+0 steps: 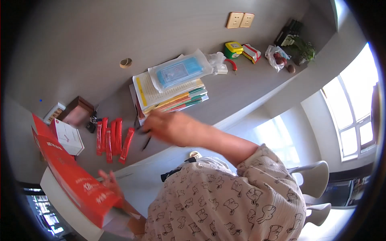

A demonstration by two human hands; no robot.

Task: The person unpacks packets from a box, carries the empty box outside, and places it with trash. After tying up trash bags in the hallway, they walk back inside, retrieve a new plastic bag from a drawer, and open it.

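Observation:
My right hand is over the desk by the front of a stack of books. Its fingers are curled together and smeared by motion; a thin dark strip shows below them, and I cannot make out whether they hold it. At the lower left my left hand has its fingers spread, beside the edge of a tall red carton that partly hides the palm. Several slim red sachets lie side by side on the desk between the hands. Behind them is a white box.
A blue packet in clear wrapping tops the books. Farther right along the wall are a green tub with yellow lid, a snack bag, a plastic bag of fruit and a plant. A brown box sits left; chairs stand right.

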